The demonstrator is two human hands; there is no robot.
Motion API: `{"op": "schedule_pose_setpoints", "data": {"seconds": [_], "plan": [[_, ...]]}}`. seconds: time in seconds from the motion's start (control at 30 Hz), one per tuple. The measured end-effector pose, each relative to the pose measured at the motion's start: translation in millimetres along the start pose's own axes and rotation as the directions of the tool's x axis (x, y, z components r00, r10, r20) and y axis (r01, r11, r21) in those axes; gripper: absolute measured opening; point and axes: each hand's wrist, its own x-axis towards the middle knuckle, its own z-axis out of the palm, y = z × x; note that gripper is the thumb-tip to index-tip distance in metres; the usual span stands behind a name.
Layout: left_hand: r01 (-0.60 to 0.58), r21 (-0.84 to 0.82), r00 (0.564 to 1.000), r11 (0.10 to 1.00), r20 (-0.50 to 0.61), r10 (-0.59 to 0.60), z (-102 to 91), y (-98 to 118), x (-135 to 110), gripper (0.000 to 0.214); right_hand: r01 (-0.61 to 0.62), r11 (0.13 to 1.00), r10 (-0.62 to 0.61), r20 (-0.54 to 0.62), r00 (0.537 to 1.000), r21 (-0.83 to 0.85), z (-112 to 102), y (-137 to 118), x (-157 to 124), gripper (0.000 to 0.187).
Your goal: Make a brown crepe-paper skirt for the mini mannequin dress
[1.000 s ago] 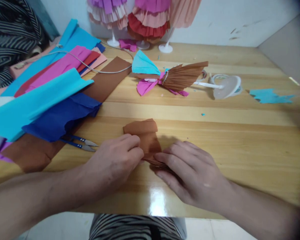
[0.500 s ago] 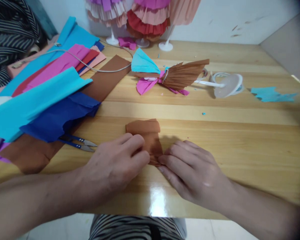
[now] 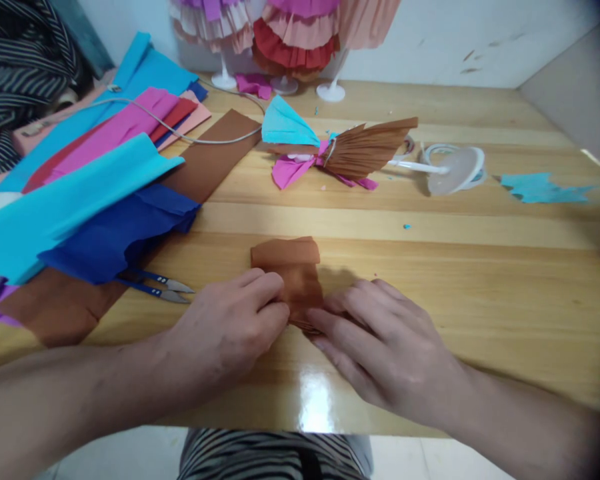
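Note:
A small piece of brown crepe paper (image 3: 300, 283) lies on the wooden table (image 3: 460, 293), with narrow folds gathered along its near edge. My left hand (image 3: 235, 320) is closed on the left part of that near edge, its thumb and fingers pinching the paper. On the right, my right hand (image 3: 380, 340) pinches the folded near edge between thumb and fingers. The far end of the paper curls over and is free of both hands. Blue-handled thread snips (image 3: 165, 287) rest on the table to the left of my left hand.
Sheets of coloured crepe paper, among them a light blue one (image 3: 80, 200) and a dark blue one (image 3: 130, 233), pile up at left. A white-stemmed stand (image 3: 440, 170) with a pleated brown paper fan (image 3: 370, 150) lies beyond the hands. Ruffled paper dresses (image 3: 295, 33) stand behind.
My left hand has shifted slightly left along the near edge, and my right fingertips have also moved a little left over the folds. More of the folded edge shows between them.

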Motion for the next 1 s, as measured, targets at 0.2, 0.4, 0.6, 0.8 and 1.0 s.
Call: {"op": "schedule_pose_setpoints", "data": {"seconds": [0.2, 0.4, 0.6, 0.8, 1.0], "plan": [[0.024, -0.062, 0.998, 0.998, -0.063, -0.028, 0.8, -0.2, -1.6, 0.018, -0.003, 1.0, 0.002, 0.01, 1.0, 0.018, 2.1, 0.5, -0.2, 0.024], [-0.022, -0.035, 1.0, 0.999, -0.021, 0.021, 0.2, -1.3, -1.4, 0.021, -0.02, 0.999, 0.02, 0.002, 1.0, 0.047, 2.7, 0.8, -0.4, 0.023], [-0.03, -0.039, 0.999, 0.999, -0.018, 0.029, 2.1, -1.8, -2.2, 0.023, -0.035, 0.997, 0.035, 0.003, 0.999, 0.071, 2.4, 1.1, -0.6, 0.021], [0.049, -0.135, 0.999, 0.99, -0.007, -0.051, 3.4, -1.7, -1.7, 0.017, -0.025, 0.995, 0.025, 0.001, 1.0, 0.094, 4.9, 0.8, -0.1, 0.023], [0.133, -0.161, 0.991, 0.978, 0.028, -0.13, 3.3, 0.9, -1.1, 0.018, -0.066, 0.973, 0.059, 0.04, 0.997, 0.222, 5.2, 3.1, -0.6, 0.019]]}}
